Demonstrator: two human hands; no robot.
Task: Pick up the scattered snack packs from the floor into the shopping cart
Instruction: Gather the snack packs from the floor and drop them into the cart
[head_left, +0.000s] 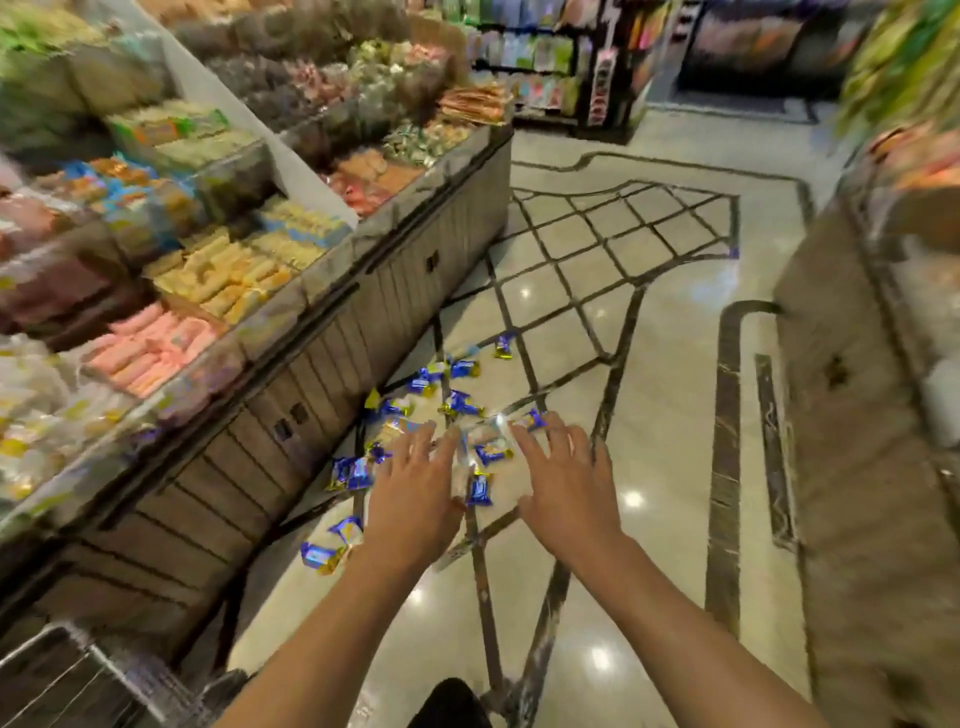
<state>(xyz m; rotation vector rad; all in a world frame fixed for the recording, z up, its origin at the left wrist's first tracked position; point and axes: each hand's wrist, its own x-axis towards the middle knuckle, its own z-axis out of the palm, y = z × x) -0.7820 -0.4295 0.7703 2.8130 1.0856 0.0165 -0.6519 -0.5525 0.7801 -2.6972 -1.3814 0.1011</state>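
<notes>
reaching forward over the shop floor (649, 415), the person's left hand (410, 499) and right hand (566, 493) are stretched out side by side, backs up, fingers spread and fairly straight, neither one holding anything. between the two hands lie a few snack packs in blue and gold wrappers (480, 488), along with what looks like a clear, glossy wrapper, though blur and glare make its edges hard to tell. whether the fingertips touch the packs cannot be told. more of the blue snack packs are scattered on the pale tiles beyond the left hand's fingertips (457, 402), with the farthest one (504, 345) lying alone on a dark inlay line. others sit to the left of the left hand (353, 473), and two lie beside the left wrist (332, 545), close to the base of the display counter (363, 291). that counter runs along the left, its bins stacked with pink, yellow and blue packaged snacks. the wire shopping cart (78, 670) shows at the lower left corner, well apart from both hands. a second counter (857, 389) stands on the right.
</notes>
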